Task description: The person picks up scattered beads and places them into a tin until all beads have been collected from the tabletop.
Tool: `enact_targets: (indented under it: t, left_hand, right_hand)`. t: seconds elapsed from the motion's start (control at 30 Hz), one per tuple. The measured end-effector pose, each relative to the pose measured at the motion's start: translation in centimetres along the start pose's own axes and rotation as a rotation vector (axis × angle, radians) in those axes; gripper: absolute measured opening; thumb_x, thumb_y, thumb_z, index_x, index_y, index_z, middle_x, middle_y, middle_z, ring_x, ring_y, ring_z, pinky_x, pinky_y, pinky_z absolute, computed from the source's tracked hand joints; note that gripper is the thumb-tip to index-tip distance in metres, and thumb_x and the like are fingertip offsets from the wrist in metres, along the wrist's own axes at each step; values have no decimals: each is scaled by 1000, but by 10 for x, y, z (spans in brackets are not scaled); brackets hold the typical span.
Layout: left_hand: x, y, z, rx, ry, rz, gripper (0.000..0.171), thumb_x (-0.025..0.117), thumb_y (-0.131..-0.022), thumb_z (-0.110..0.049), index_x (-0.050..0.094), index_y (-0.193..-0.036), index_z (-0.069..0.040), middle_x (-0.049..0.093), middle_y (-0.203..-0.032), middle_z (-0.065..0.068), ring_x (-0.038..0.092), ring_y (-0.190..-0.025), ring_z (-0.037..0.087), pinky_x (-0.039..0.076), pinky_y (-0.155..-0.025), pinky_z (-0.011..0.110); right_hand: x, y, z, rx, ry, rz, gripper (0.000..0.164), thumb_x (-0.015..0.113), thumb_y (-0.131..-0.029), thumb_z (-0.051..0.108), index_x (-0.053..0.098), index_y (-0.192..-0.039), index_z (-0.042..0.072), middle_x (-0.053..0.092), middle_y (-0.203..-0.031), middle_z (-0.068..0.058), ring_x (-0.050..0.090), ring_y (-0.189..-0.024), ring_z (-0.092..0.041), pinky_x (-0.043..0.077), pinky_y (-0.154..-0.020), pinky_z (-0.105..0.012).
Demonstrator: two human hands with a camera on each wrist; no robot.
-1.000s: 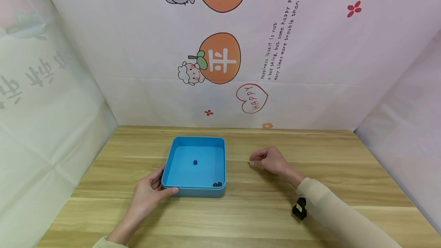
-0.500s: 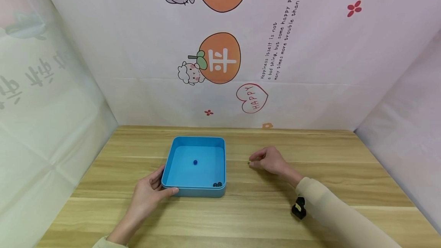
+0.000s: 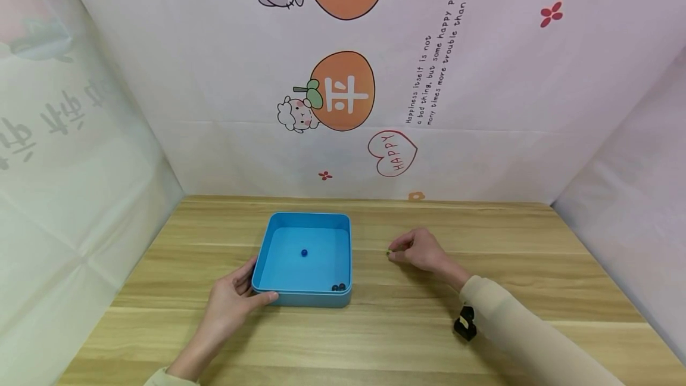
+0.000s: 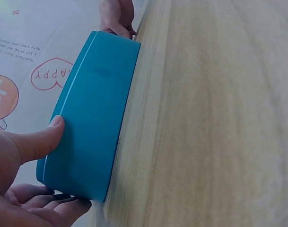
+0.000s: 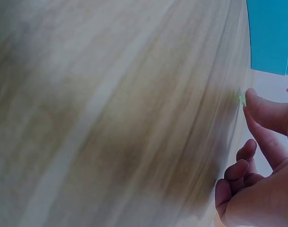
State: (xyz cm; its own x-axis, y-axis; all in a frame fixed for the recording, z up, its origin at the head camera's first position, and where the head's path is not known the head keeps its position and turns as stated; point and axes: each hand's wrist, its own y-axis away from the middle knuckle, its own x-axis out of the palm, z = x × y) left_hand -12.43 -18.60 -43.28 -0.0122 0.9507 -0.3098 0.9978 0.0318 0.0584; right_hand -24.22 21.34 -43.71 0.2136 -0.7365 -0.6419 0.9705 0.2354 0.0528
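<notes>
A square, open-topped blue box (image 3: 311,299) stands on the wooden table. Inside it, one blue marble (image 3: 304,252) lies near the middle, and two dark marbles (image 3: 339,287) sit together in the near right corner. My left hand (image 3: 227,302) grips the box's near left corner, thumb on the front wall and fingers along the left side. Right of the box, my right hand (image 3: 422,249) pinches a small translucent green marble (image 5: 242,98) between thumb and index finger, at table level. Fingertips hide most of it; the other fingers are curled back.
The wooden tabletop (image 3: 343,344) extends around the box and both hands. A white printed sheet (image 3: 241,159) rises behind the table, with white sheets on both sides. A black strap piece (image 3: 465,324) hangs by the right sleeve.
The green marble shows slightly more at the right fingertips than a second ago. Otherwise both hands, the box and the marbles inside it stay practically in place.
</notes>
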Motion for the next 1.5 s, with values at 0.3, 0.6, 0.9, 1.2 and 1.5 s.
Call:
enact_targets:
  t: [0.3, 0.6, 0.9, 1.2, 1.5]
  left_hand:
    - [0, 0, 0, 4, -4, -1, 96, 92, -83, -10, 35, -158, 10, 36, -160, 32, 41, -144, 43, 47, -108, 44]
    - [1, 0, -1, 5, -3, -3, 97, 92, -83, -9, 35, -158, 11, 36, -160, 31, 41, -144, 42, 47, -108, 45]
    - [1, 0, -1, 7, -11, -6, 96, 92, -83, -9, 35, -158, 11, 36, -160, 31, 41, -144, 43, 47, -108, 45]
    - [1, 1, -2, -5, -10, -6, 96, 92, -84, -10, 35, -159, 10, 35, -161, 31, 41, -145, 42, 47, -108, 44]
    - [0, 2, -3, -22, 1, -2, 97, 92, -85, -13, 34, -160, 8, 35, -162, 29, 40, -145, 39, 48, -107, 41]
  right_hand:
    - [-3, 3, 2, 16, -28, -16, 12, 87, -88, 10, 84, -99, 4, 65, -88, -6, 50, -75, -20, 44, -64, -30]
    - [-6, 11, 9, 39, -120, -30, 13, 86, -89, 9, 83, -101, 3, 62, -94, -9, 49, -80, -21, 43, -60, -27]
    - [-10, 15, 12, 39, -165, -30, 15, 86, -90, 10, 83, -102, 2, 62, -95, -10, 48, -83, -22, 41, -62, -27]
    - [-13, 20, 16, 53, -161, -34, 17, 85, -91, 14, 83, -105, 4, 66, -105, -11, 48, -91, -25, 42, -66, -30]
    - [-18, 22, 23, 50, -120, -52, 17, 86, -90, 16, 84, -105, 8, 65, -100, -9, 48, -91, -24, 40, -67, -31]
